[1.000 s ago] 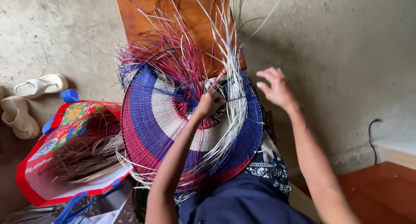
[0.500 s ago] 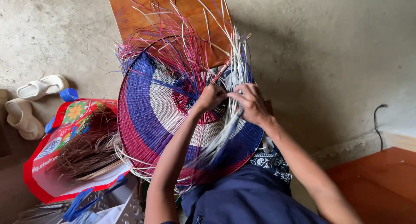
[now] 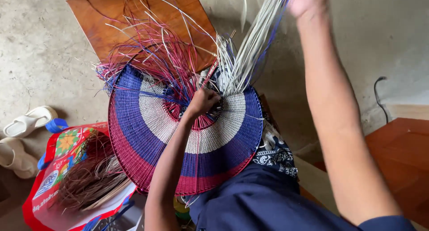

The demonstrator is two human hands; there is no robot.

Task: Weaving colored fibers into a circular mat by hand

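Observation:
A round woven piece with red, blue and white rings rests upright on my lap. Loose red, blue and pale strands stick out of its upper part. My left hand is closed at the centre of the weave, pinching it there. My right hand is raised high at the top edge of the head view, blurred, gripping a bundle of pale strands pulled taut up from the weave.
A brown wooden board lies on the concrete floor behind the weave. A colourful red bag with dry fibres stands at the left, beside white sandals. A wooden surface and a cable are at the right.
My right hand came in to the centre of the weave, took hold of pale strands and swept up and away, drawing them straight. My left hand stayed at the centre.

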